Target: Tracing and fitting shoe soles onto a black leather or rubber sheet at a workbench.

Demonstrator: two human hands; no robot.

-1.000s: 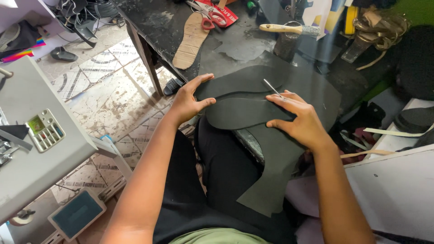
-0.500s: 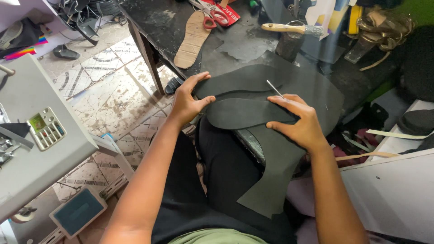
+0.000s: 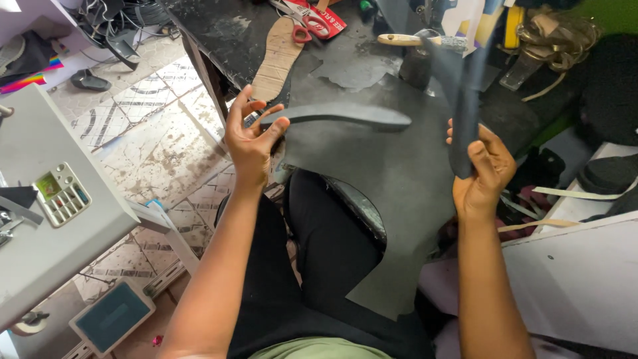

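Observation:
My left hand (image 3: 252, 136) holds a dark grey sole-shaped piece (image 3: 339, 114) by its left end, lifted edge-on above the sheet. A large dark grey rubber sheet (image 3: 392, 179) lies over the black worktable's (image 3: 226, 33) edge and hangs down across my lap. My right hand (image 3: 482, 166) grips the sheet's right side and has it folded upward into a raised strip (image 3: 462, 93). The two hands are apart, with the sheet between them.
A tan insole (image 3: 279, 56), red-handled scissors (image 3: 309, 20) and a wooden-handled brush (image 3: 412, 41) lie at the back of the worktable. At the left, a grey table (image 3: 60, 266) carries a small compartment box (image 3: 60, 193). A white surface (image 3: 578, 279) stands at the right. Tiled floor lies below.
Both hands were pressing the sole flat on the sheet. Now the left hand has lifted the sole and the right hand has pulled the sheet's right side up.

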